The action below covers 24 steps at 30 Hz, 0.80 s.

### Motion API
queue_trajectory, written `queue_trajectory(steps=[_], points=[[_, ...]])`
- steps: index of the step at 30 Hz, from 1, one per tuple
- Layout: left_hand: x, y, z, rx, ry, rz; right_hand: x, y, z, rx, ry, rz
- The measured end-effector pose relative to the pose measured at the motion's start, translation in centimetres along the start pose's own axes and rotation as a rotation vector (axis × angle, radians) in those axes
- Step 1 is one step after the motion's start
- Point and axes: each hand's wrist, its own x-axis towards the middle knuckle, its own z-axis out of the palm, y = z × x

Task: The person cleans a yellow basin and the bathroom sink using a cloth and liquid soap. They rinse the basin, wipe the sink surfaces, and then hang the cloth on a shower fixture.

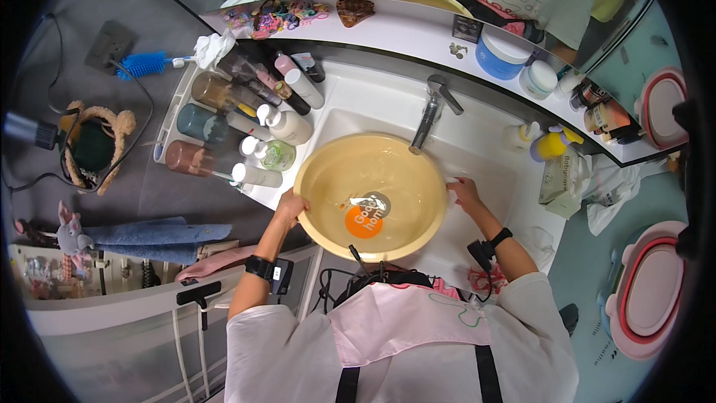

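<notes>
A round pale-yellow plastic basin [330, 173] sits over the white washbasin [492, 168], overlapping its left side. What looks like clear water glints inside, above an orange and a grey printed disc with writing. My left hand [292, 207] grips the basin's left rim, thumb on the inner side. At the opposite rim is my right hand [465, 193], its fingers curled against the edge; their undersides are hidden. A small white patch shows by those fingertips, too small to identify. The chrome faucet [428, 117] points its spout at the basin's far right rim.
Pump bottles [288, 126] and several other bottles crowd the counter at left, beside tinted cups [190, 158]. A mirror shelf [408, 19] with jars curves behind. At right stand a yellow-purple bottle [548, 146], a tissue pack [562, 182] and a pink folding basin [651, 291].
</notes>
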Motion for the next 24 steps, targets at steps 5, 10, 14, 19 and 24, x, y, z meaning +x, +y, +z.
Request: queue_trajectory(steps=[5, 10, 14, 19, 24], points=[[-0.4, -0.3, -1.0, -0.026, 0.038, -0.022, 1.0, -1.9, 0.5, -0.465, 0.318, -0.595], [-0.6, -0.5, -2.0, -0.062, 0.058, 0.006, 1.1, -5.4, 2.1, -0.698, 0.406, -0.957], [-1.0, -0.3, -3.0, -0.028, 0.120, 0.030, 1.8, -5.8, 3.0, -0.823, 0.381, -0.991], [-1.2, 0.1, -3.9, 0.109, 0.141, 0.046, 4.0, -5.6, 2.6, -0.928, 0.564, -1.248], [-1.6, 0.3, -4.0, 0.108, 0.151, 0.077, 5.7, -5.5, 3.2, -0.966, 0.575, -1.254]])
